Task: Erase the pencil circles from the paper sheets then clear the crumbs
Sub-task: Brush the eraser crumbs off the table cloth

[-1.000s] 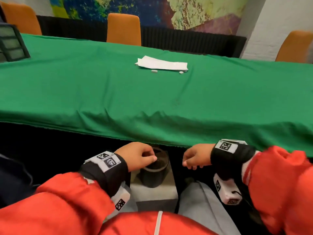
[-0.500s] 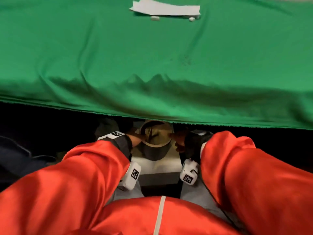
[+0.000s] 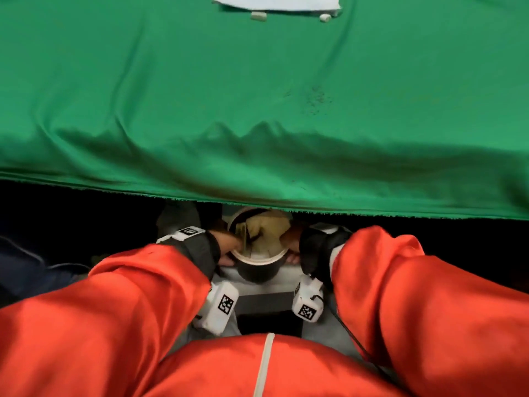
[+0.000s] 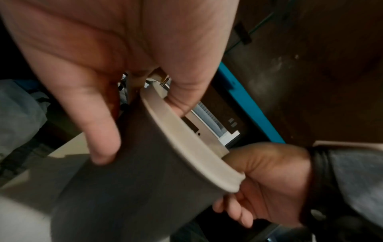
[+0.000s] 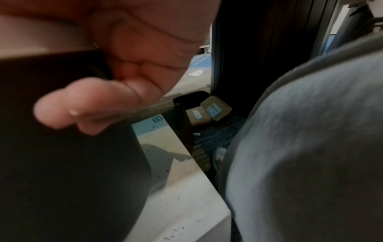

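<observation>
A green cloth (image 3: 257, 110) covers the table and hangs over its near edge. Just below that edge, the left hand (image 3: 226, 247) and right hand (image 3: 292, 245) grip opposite sides of a dark cup (image 3: 257, 267), fingers (image 4: 103, 139) curled against its wall above a white ledge (image 5: 186, 204). The paper sheets (image 3: 274, 2) lie well beyond the fingers at the cloth's far end, two small white erasers (image 3: 258, 15) just beside them. Dark crumbs (image 3: 315, 101) speckle the cloth between.
</observation>
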`<act>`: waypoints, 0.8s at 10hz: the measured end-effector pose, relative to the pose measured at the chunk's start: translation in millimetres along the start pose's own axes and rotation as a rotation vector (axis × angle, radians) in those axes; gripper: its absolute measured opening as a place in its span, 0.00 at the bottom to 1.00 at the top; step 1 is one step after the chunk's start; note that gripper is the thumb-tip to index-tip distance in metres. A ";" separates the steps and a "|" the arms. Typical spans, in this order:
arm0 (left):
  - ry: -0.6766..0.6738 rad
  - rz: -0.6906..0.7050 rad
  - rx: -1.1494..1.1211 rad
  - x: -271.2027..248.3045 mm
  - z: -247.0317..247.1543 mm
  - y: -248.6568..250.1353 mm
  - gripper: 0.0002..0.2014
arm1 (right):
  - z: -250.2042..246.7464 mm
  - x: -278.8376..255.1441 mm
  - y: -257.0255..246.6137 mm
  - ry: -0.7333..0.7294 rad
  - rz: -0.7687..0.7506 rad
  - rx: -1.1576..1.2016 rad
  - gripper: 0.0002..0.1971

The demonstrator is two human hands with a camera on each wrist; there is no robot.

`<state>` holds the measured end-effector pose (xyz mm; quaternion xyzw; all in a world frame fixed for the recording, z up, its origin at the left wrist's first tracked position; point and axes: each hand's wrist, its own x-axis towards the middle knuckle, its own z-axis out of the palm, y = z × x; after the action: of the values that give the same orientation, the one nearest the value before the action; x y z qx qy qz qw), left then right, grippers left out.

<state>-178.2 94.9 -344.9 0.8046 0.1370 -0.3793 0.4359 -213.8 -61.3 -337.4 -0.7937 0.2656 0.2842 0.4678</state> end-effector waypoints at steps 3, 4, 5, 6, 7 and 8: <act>-0.107 0.085 0.437 -114.5 -33.2 -7.6 0.09 | 7.8 -102.1 4.8 -0.003 -0.142 -0.304 0.16; -0.064 0.201 0.510 -153.6 -40.1 3.9 0.08 | 0.5 -132.7 1.0 0.077 -0.252 -0.272 0.16; 0.031 0.289 0.549 -183.6 -43.3 16.1 0.08 | -9.2 -157.8 -5.4 0.094 -0.334 -0.266 0.16; 0.092 0.331 0.583 -198.9 -45.1 26.0 0.10 | -16.3 -173.2 -11.7 0.095 -0.380 -0.272 0.10; 0.101 0.339 0.589 -201.9 -42.5 33.2 0.11 | -23.3 -174.5 -10.4 0.090 -0.357 -0.332 0.09; 0.122 0.312 0.629 -195.8 -39.5 40.2 0.09 | -29.6 -173.3 -13.5 0.218 -0.360 -0.461 0.16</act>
<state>-268.8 124.8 -164.9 0.9319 -0.0853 -0.2829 0.2105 -319.4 -55.1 -196.3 -0.9389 0.0978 0.1629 0.2870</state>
